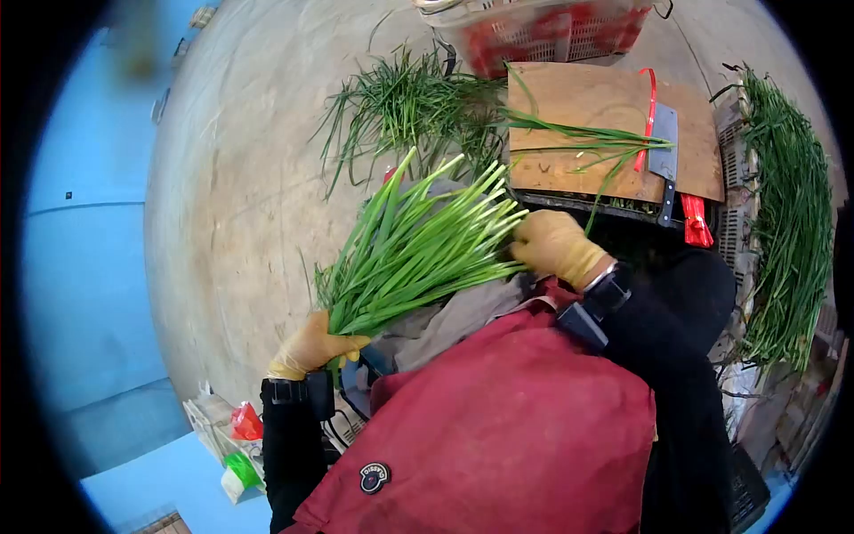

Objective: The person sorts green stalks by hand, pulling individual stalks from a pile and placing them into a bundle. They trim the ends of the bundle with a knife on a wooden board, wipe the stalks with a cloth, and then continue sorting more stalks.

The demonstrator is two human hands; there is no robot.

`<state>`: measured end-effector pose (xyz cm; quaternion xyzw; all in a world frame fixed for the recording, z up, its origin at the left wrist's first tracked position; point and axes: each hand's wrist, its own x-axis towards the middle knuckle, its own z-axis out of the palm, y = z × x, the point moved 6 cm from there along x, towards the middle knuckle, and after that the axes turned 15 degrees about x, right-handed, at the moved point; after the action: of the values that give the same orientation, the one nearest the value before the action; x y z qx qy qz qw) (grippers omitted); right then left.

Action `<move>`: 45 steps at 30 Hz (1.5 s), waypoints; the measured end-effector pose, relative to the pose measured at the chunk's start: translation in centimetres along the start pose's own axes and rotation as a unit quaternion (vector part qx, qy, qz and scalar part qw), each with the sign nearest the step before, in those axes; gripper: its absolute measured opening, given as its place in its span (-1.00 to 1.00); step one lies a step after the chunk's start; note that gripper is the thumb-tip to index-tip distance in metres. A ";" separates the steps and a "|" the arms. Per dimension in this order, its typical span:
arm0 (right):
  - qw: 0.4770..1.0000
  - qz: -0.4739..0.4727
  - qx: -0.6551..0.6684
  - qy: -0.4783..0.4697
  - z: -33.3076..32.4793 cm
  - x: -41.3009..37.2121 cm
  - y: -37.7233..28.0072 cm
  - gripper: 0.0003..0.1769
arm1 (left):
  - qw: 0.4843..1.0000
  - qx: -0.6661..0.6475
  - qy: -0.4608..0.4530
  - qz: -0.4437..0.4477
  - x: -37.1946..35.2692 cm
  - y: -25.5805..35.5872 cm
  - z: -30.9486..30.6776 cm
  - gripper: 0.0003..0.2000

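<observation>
A fanned-out bunch of long green stalks [418, 245] lies across the lap, pale ends at the upper right. Wrapped round its leafy lower end is my left hand [316, 345], in a yellow glove. My right hand [556, 245], gloved too, has its fingers curled at the pale ends on the right side; its fingertips are partly hidden, and I cannot make out what they hold. Up and right of it, a wooden board [569, 98] carries a few loose stalks [578, 135], a red tie [650, 107] and a cleaver [664, 156].
Loose greens [409, 102] lie on the floor ahead. Crates at the right hold a long heap of greens [787, 222]. A red and white basket [560, 36] stands beyond the board. Red strips [696, 221] hang at the board's near edge.
</observation>
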<state>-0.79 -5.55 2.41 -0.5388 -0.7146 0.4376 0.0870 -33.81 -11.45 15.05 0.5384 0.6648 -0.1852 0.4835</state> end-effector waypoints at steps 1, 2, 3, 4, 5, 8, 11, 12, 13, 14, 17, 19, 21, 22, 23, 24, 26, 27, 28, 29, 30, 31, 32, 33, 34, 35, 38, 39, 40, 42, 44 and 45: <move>0.996 0.086 -0.038 0.003 -0.1 -0.8 4.6 -0.67 | 1.000 -0.003 -0.003 0.002 0.1 0.1 0.0 -0.83; 0.992 0.112 -0.057 0.021 0.1 -1.3 7.5 -0.66 | 1.000 -0.007 -0.004 0.001 0.2 -0.1 0.0 -0.83; 0.988 0.132 -0.084 0.008 0.4 -2.0 10.1 -0.69 | 1.000 -0.011 -0.005 0.000 0.3 -0.2 0.0 -0.83; 0.986 0.139 -0.088 -0.004 0.3 -2.9 11.9 -0.70 | 1.000 -0.015 -0.005 -0.003 0.4 -0.4 0.0 -0.83; 0.985 0.147 -0.091 -0.017 0.1 -3.5 12.2 -0.71 | 1.000 -0.016 -0.005 0.002 0.4 -0.4 0.0 -0.83; 0.984 0.052 0.064 0.155 -2.1 -4.0 10.7 -0.70 | 1.000 -0.015 -0.006 0.010 0.7 -0.4 0.0 -0.83; 0.974 -0.030 0.151 0.166 -3.8 -3.1 3.8 -0.64 | 1.000 -0.012 -0.006 0.002 0.6 -0.1 -0.2 -0.84; 0.981 -0.022 0.138 0.132 -3.3 -2.2 2.2 -0.60 | 1.000 -0.011 -0.005 -0.004 0.5 0.1 -0.2 -0.84; 0.987 -0.013 0.124 0.098 -2.9 -1.5 1.0 -0.56 | 1.000 -0.011 -0.004 -0.008 0.4 0.3 -0.2 -0.84; 0.988 -0.013 0.126 0.091 -1.8 -0.7 1.0 -0.50 | 1.000 -0.008 -0.001 -0.003 0.3 0.5 -0.2 -0.84; 0.954 0.065 0.289 0.058 0.9 0.7 0.7 -0.29 | 1.000 0.004 0.009 0.003 0.1 0.8 -0.4 -0.83; 0.934 0.100 0.327 0.104 1.5 0.9 1.1 -0.24 | 1.000 0.018 0.017 -0.005 -0.2 1.3 -0.4 -0.83; 0.893 0.057 0.424 0.139 1.9 1.2 1.4 -0.33 | 1.000 0.011 0.027 -0.002 0.1 0.4 -0.4 -0.81; 0.868 0.034 0.470 0.156 1.9 1.3 1.4 -0.38 | 0.999 0.008 0.033 -0.001 0.2 0.1 -0.5 -0.80; 0.822 0.007 0.551 0.145 2.0 1.6 1.3 -0.42 | 0.999 -0.006 0.038 0.004 0.1 0.1 -0.5 -0.80; 0.768 -0.020 0.626 0.132 1.9 1.8 1.2 -0.46 | 0.999 -0.021 0.043 0.009 0.0 0.2 -0.6 -0.80; 0.662 -0.054 0.742 0.091 1.9 1.9 0.8 -0.55 | 0.998 -0.040 0.044 0.011 -0.1 0.4 -0.7 -0.79; 0.655 -0.052 0.749 0.085 2.3 2.0 1.0 -0.55 | 0.998 -0.044 0.039 0.008 -0.1 0.5 -0.7 -0.79; 0.647 -0.051 0.757 0.081 3.0 2.3 1.4 -0.54 | 0.998 -0.046 0.034 0.006 -0.1 0.7 -0.8 -0.78; 0.638 -0.050 0.764 0.078 3.3 2.5 1.4 -0.54 | 0.999 -0.033 0.029 0.004 -0.1 1.1 -0.9 -0.78; 0.657 -0.059 0.745 0.104 3.4 2.4 1.3 -0.58 | 0.999 -0.020 0.025 0.002 -0.1 1.4 -0.8 -0.78; 0.672 -0.039 0.735 0.081 3.8 2.3 1.3 -0.61 | 1.000 -0.008 0.021 0.000 -0.1 1.7 -0.7 -0.78; 0.686 -0.020 0.725 0.057 3.7 2.1 0.9 -0.64 | 1.000 -0.018 0.019 -0.003 -0.1 1.6 -0.6 -0.78; 0.699 0.000 0.714 0.033 3.7 1.9 0.7 -0.66 | 0.999 -0.027 0.018 -0.007 0.0 1.3 -0.6 -0.78; 0.682 0.015 0.731 0.009 5.3 2.7 1.9 -0.70 | 0.999 -0.038 0.017 -0.010 0.1 0.9 -0.5 -0.78; 0.679 0.004 0.734 0.005 5.0 2.6 1.7 -0.69 | 0.999 -0.050 0.014 -0.005 0.2 0.8 -0.3 -0.78; 0.682 -0.022 0.731 -0.003 3.9 1.8 1.0 -0.63 | 0.998 -0.070 0.005 0.005 0.2 0.7 -0.1 -0.78; 0.676 -0.019 0.736 -0.036 3.4 1.3 0.8 -0.63 | 0.998 -0.065 0.000 0.008 0.2 0.8 -0.2 -0.78; 0.669 -0.015 0.740 -0.069 2.5 0.8 0.6 -0.63 | 0.998 -0.060 -0.005 0.011 0.2 0.8 -0.3 -0.78; 0.649 -0.034 0.752 -0.111 2.3 0.9 1.0 -0.64 | 0.999 -0.034 -0.005 0.008 0.2 0.8 -0.5 -0.79; 0.646 -0.025 0.758 -0.087 3.1 1.6 1.7 -0.64 | 1.000 -0.018 -0.001 0.010 0.2 1.1 -0.6 -0.80; 0.645 -0.022 0.760 -0.074 3.2 1.7 2.1 -0.64 | 1.000 -0.016 0.005 0.014 0.1 1.4 -0.6 -0.80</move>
<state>-1.95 -5.70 -1.61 -0.2334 -0.1463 0.8638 0.4219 -32.79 -10.42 15.65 0.5408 0.6622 -0.1654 0.4915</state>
